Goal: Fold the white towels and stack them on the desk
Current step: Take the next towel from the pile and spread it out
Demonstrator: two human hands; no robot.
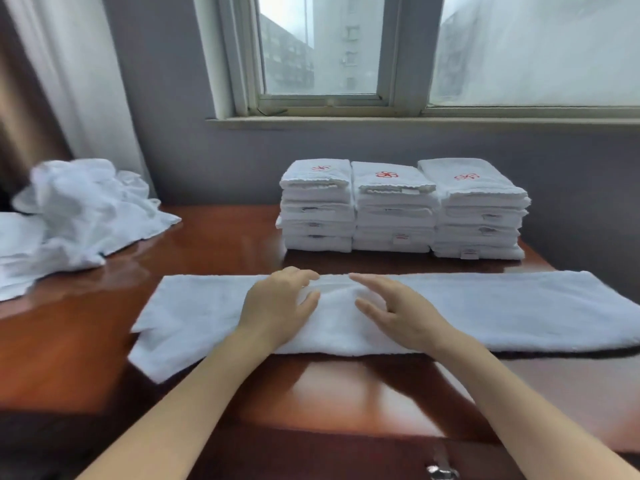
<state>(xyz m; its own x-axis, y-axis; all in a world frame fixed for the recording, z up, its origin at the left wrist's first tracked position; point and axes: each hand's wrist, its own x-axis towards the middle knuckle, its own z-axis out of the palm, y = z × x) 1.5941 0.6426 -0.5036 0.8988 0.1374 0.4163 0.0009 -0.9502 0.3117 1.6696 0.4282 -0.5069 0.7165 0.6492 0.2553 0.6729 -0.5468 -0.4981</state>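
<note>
A: Towel location?
B: Long white terry towel (491,306), folded into a strip, lies flat across the glossy red-brown wooden desk (214,244), in front of three stacks of folded white towels (393,209).
A: Hands?
B: Left hand (277,306) and right hand (398,313) at its middle, fingers loose, gripping nothing. Contact is blurry, probably just resting.
A: Handling?
B: Soft, light, floppy. Likely best pinched at one end's corners.

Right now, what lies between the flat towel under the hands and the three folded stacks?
Only a bare strip of the desk, in the head view.
</note>
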